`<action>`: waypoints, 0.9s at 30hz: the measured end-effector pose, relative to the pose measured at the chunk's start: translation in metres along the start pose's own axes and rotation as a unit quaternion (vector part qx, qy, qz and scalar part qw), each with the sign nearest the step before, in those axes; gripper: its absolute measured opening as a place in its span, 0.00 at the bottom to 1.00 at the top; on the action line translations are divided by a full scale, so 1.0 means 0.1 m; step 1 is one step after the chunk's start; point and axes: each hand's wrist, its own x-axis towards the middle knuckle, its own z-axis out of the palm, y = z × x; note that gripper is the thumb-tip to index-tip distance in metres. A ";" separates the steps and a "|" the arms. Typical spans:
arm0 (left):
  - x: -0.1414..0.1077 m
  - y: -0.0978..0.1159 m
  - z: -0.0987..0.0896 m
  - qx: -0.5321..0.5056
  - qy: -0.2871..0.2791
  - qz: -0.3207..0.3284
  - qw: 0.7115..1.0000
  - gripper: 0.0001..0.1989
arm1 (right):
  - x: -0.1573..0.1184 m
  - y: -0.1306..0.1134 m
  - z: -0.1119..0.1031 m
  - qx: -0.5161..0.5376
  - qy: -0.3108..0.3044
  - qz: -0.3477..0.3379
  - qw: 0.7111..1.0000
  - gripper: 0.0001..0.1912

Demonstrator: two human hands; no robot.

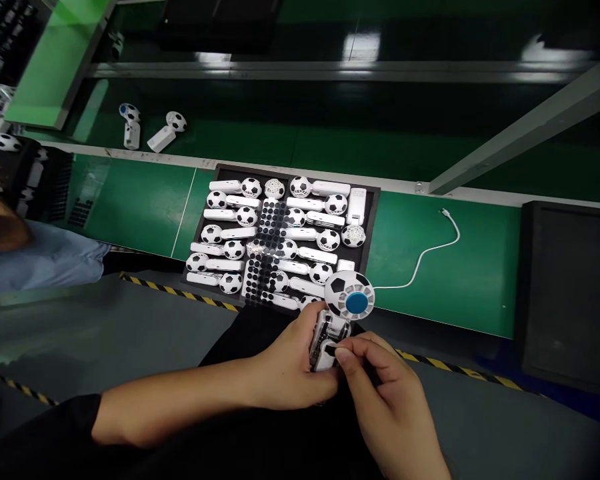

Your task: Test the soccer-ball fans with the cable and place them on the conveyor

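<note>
Soccer-ball handheld fan (349,298) sits right in the person's grip! Left hand (290,363) is curled firmly round its clear handle (325,340), with the ball-patterned head poking out above the fist. Right hand (385,393) is in tight alongside, fingers pinched on the handle's lower end. Beyond, a black tray (300,175) of matching fans (300,187) rests on a green bench mat (445,313).
</note>
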 end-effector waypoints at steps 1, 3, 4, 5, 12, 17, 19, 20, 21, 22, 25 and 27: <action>0.00 0.00 0.00 -0.001 0.000 0.001 1.000 0.32 | 0.00 0.00 0.00 -0.001 -0.001 0.001 1.000 0.07; 0.00 0.00 0.00 -0.004 -0.001 0.003 1.000 0.32 | 0.00 -0.01 0.00 -0.002 -0.006 0.002 1.000 0.07; 0.00 0.00 0.00 -0.005 -0.001 0.003 1.000 0.32 | 0.00 -0.02 0.00 -0.001 -0.008 0.002 1.000 0.07; 0.00 0.01 0.00 -0.005 -0.002 0.002 1.000 0.32 | 0.00 -0.02 0.00 0.000 -0.010 0.004 1.000 0.07; -0.01 -0.01 0.02 0.004 -0.004 -0.009 1.000 0.33 | -0.01 -0.02 -0.01 -0.013 -0.017 0.006 1.000 0.09; -0.03 -0.06 0.05 0.000 0.004 -0.013 1.000 0.31 | 0.00 -0.02 -0.04 -0.152 -0.010 -0.083 0.985 0.08; -0.03 -0.08 0.07 -0.005 0.004 -0.005 1.000 0.31 | -0.01 -0.02 -0.04 -0.215 -0.005 -0.136 0.967 0.07; -0.03 -0.09 0.07 -0.010 0.002 -0.005 1.000 0.30 | -0.01 -0.01 -0.04 -0.249 -0.004 -0.165 0.954 0.07; -0.03 -0.10 0.07 -0.015 -0.001 -0.009 1.000 0.30 | -0.02 -0.01 -0.04 -0.282 -0.003 -0.193 0.940 0.08; -0.02 -0.10 0.08 -0.020 -0.004 -0.015 1.000 0.29 | -0.02 0.00 -0.04 -0.311 -0.003 -0.220 0.925 0.08; -0.01 -0.11 0.07 -0.038 -0.010 -0.042 0.998 0.28 | -0.06 0.04 -0.04 -0.357 -0.008 -0.280 0.891 0.10; 0.00 -0.12 0.06 -0.046 -0.011 -0.055 0.997 0.28 | -0.09 0.09 -0.04 -0.379 -0.021 -0.316 0.869 0.14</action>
